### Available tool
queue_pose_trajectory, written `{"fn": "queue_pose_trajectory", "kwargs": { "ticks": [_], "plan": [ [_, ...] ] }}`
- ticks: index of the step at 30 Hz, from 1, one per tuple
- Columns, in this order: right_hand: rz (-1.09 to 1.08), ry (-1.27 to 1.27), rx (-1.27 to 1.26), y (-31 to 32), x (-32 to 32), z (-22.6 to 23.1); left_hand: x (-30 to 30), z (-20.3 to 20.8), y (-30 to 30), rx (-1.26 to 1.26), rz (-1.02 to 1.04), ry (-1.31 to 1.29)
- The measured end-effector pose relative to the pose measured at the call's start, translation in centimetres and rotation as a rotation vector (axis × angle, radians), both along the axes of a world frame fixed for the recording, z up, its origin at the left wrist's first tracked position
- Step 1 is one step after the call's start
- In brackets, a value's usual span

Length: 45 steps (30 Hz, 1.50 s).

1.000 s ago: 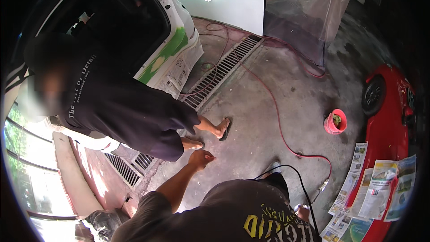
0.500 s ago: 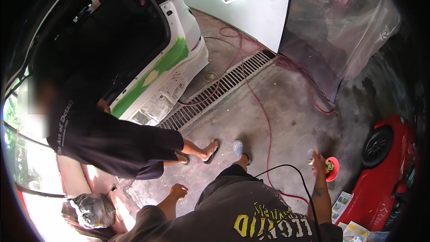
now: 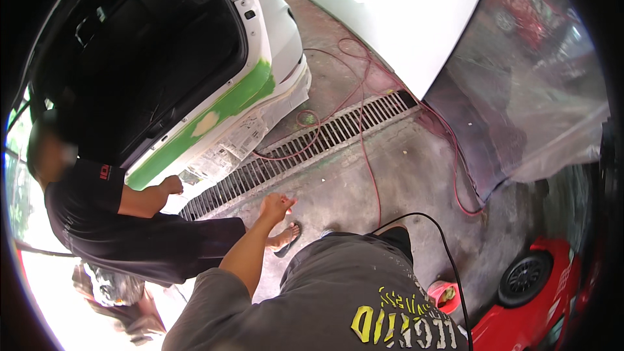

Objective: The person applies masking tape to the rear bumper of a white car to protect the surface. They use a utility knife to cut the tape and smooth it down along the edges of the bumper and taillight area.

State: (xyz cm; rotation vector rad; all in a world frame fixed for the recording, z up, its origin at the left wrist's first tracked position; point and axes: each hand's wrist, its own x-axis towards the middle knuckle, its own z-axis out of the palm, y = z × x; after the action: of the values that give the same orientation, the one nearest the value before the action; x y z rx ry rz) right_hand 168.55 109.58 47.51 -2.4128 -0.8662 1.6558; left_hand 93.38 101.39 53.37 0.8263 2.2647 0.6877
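My left hand (image 3: 275, 208) is reaching forward over the concrete floor, its fingers loosely bent and a little apart, with nothing visible in them. Past it stands the rear of a white car (image 3: 286, 26), its tailgate opening uncovered. A green patch (image 3: 244, 94) with a pale spot runs along the car's rear edge, and newspaper (image 3: 224, 149) masks the bumper below. My right hand is out of the picture. At my right side a red bucket (image 3: 444, 296) with yellowish-green stuff in it sits on the floor.
A co-worker in dark clothes (image 3: 156, 240) stands at the left beside the car. A drain grate (image 3: 299, 156) crosses the floor, with a red hose (image 3: 370, 169) over it. A black cable (image 3: 448, 253) passes my right side. Plastic sheeting (image 3: 520, 110) and a red car part with a wheel (image 3: 526, 279) are to the right.
My left hand has swung forward and up toward the car. My right hand, earlier holding a small pale object by the bucket, has left view. The co-worker has straightened and turned.
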Motion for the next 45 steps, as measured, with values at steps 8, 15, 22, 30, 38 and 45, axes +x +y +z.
{"fn": "queue_pose_trajectory", "kwargs": {
  "ticks": [8,15,22,30,38,45],
  "plan": [
    [0.276,-0.055,-0.038,21.7,-4.0,-5.8,4.4,-3.4,6.0,-0.385,0.073,0.141],
    [0.445,-0.033,0.189,57.2,-10.5,-4.6,13.7,-0.4,6.7,-0.454,0.563,-0.086],
    [0.452,0.075,0.574,78.5,-15.6,-4.9,18.3,0.2,11.8,-0.298,0.435,0.050],
    [0.843,0.324,0.186,74.7,-38.1,1.6,19.5,2.2,19.3,-0.591,0.833,-0.131],
    [1.010,0.786,0.162,75.7,-56.1,8.7,8.5,-3.5,28.8,-0.041,0.752,-0.075],
    [1.139,0.915,0.153,74.5,-67.9,14.8,-6.2,9.2,49.1,0.361,0.459,0.037]
  ]
}}
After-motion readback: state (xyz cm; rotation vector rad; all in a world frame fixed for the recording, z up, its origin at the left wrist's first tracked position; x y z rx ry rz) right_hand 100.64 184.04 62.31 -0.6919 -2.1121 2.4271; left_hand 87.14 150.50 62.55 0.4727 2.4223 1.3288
